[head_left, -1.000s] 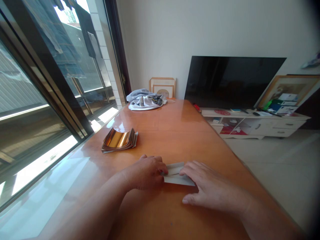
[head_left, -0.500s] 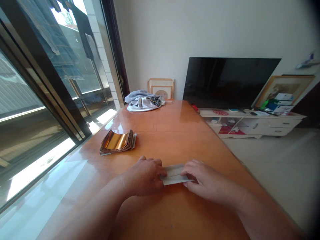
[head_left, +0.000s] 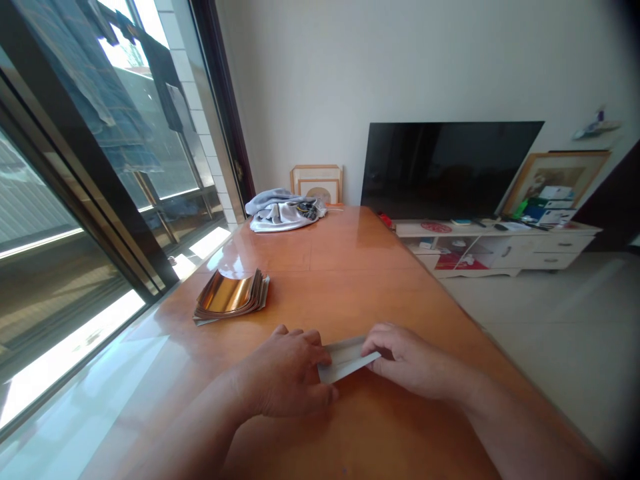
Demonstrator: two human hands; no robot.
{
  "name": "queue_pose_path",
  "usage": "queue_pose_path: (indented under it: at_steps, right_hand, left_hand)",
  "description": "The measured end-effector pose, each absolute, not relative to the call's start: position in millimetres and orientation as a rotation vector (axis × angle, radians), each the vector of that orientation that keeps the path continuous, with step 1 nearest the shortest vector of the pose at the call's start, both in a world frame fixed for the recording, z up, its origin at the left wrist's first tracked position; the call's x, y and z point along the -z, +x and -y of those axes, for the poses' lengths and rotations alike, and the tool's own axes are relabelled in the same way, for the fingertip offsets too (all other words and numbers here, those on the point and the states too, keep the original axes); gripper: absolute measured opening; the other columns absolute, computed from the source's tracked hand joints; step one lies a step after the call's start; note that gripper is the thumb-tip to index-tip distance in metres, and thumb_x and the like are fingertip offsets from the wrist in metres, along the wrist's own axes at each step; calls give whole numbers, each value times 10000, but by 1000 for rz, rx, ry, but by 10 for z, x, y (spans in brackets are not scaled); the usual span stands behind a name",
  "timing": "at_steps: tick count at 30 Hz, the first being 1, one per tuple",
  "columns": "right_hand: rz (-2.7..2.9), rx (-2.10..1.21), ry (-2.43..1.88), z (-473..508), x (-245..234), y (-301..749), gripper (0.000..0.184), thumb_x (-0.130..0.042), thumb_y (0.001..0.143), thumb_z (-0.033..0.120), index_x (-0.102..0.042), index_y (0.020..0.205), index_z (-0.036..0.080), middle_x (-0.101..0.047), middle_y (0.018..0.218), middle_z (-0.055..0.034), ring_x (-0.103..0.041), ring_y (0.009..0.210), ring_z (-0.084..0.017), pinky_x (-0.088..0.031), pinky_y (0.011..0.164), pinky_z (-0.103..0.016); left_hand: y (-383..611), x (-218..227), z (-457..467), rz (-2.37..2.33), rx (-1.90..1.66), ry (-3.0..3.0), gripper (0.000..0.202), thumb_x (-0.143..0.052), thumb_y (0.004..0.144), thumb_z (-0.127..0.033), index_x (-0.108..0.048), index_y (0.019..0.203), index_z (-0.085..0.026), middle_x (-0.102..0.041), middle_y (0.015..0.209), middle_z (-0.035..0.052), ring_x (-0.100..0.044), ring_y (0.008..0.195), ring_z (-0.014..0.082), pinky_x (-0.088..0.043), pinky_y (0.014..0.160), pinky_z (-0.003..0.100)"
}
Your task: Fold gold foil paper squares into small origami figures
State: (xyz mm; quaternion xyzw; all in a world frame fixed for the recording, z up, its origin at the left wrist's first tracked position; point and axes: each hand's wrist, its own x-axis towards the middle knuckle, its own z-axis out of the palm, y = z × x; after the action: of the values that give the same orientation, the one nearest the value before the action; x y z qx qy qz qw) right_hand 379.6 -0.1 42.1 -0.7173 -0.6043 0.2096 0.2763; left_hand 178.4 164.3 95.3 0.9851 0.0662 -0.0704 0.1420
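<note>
A pale, partly folded sheet of paper (head_left: pixel 345 355) lies on the table between my two hands, its near edge lifted up toward the right. My left hand (head_left: pixel 283 373) holds the paper's left end, fingers curled on top and the thumb low beside the near corner. At the other end, my right hand (head_left: pixel 403 357) pinches the raised flap between thumb and fingers. Beyond my left hand rests a stack of shiny gold paper sheets (head_left: pixel 227 295), curved upward at the sides.
The glossy brown table (head_left: pixel 330 260) stretches toward the wall. At its far end lie a grey cloth bundle (head_left: pixel 285 210) and small framed pictures (head_left: pixel 317 181). Glass sliding doors (head_left: pixel 115 167) run along the left. A television (head_left: pixel 450 177) stands on a white cabinet (head_left: pixel 510 253) to the right.
The paper's near edge has been raised on the right by my right hand. My left thumb has moved down and away from my fingers. The camera view has shifted slightly.
</note>
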Motion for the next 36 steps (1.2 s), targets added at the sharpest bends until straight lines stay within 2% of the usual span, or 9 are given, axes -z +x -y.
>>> queue_pose_path:
  at_steps: [2, 6, 12, 18, 23, 29, 36]
  right_hand:
    - [1568, -610, -1922, -21, -414, 3815, 115, -606, 882, 253, -714, 879, 213, -646, 905, -25, -595, 813, -162, -438, 710, -260]
    - [1511, -693, -1905, -49, -431, 3829, 197, -548, 933, 299, -679, 836, 190, -646, 883, -26, -580, 772, -157, -421, 679, -262]
    - [1523, -588, -1923, -85, -360, 3836, 384, -467, 987, 395, -524, 671, 184, -562, 736, 9, -515, 688, -134, -367, 628, -256]
    - [1465, -500, -2056, -110, -221, 3841, 375, -511, 958, 416, -535, 663, 187, -598, 736, 9, -521, 662, -125, -320, 580, -247]
    - [1429, -423, -2156, -106, -197, 3817, 333, -577, 913, 430, -581, 673, 199, -624, 735, 6, -525, 658, -128, -294, 566, -251]
    - [1391, -352, -2198, -119, -202, 3775, 305, -612, 885, 433, -600, 674, 213, -643, 745, 5, -535, 678, -136, -283, 571, -259]
    - [1383, -342, -2232, -118, -218, 3753, 277, -630, 870, 411, -608, 675, 215, -638, 738, -2, -530, 681, -143, -280, 572, -266]
  left_hand:
    - [1791, -966, -1633, -198, 198, 2848, 300, -523, 916, -489, -731, 996, -288, -651, 997, 29, -632, 897, 223, -389, 872, 395]
    - [1820, -968, -1612, -204, 186, 2870, 395, -392, 989, -418, -717, 849, -243, -646, 935, 36, -628, 870, 208, -392, 822, 368]
    - [1878, -883, -1616, -292, 110, 2875, 445, -308, 1020, -360, -694, 846, -224, -655, 889, 32, -620, 820, 196, -387, 805, 369]
    - [1936, -759, -1647, -335, 63, 2862, 314, -402, 963, -306, -666, 822, -214, -668, 882, 39, -614, 799, 192, -390, 745, 327]
    - [1960, -728, -1636, -461, 5, 2814, 117, -509, 858, -247, -606, 921, -231, -688, 867, 17, -606, 778, 198, -381, 737, 320]
    - [1973, -672, -1632, -472, -46, 2831, 120, -536, 822, -233, -543, 942, -239, -680, 837, -4, -588, 735, 191, -367, 725, 317]
    - [1977, -619, -1650, -434, -25, 2885, 112, -546, 811, -213, -548, 922, -231, -680, 894, 5, -594, 774, 188, -384, 753, 317]
